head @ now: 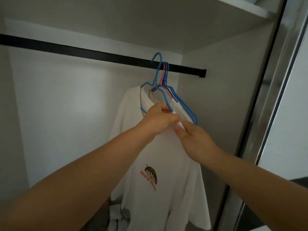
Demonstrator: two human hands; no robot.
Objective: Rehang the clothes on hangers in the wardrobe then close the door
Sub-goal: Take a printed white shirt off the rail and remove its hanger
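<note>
A white T-shirt (160,157) with a small cartoon print hangs on a blue hanger (157,70) whose hook tip stands just above the black rail (100,55). My left hand (159,120) grips the hanger's wire and the shirt's collar. My right hand (194,139) pinches the white collar fabric just right of it. Behind it hang other white shirts on pink, purple and blue hangers (166,75) that are hooked on the rail near its right end.
The wardrobe's right wall (216,97) stands close beside the hangers. A sliding door's frame (270,104) runs down the right side. A shelf (150,22) sits above the rail. Crumpled light cloth (116,217) lies at the bottom left of the shirt.
</note>
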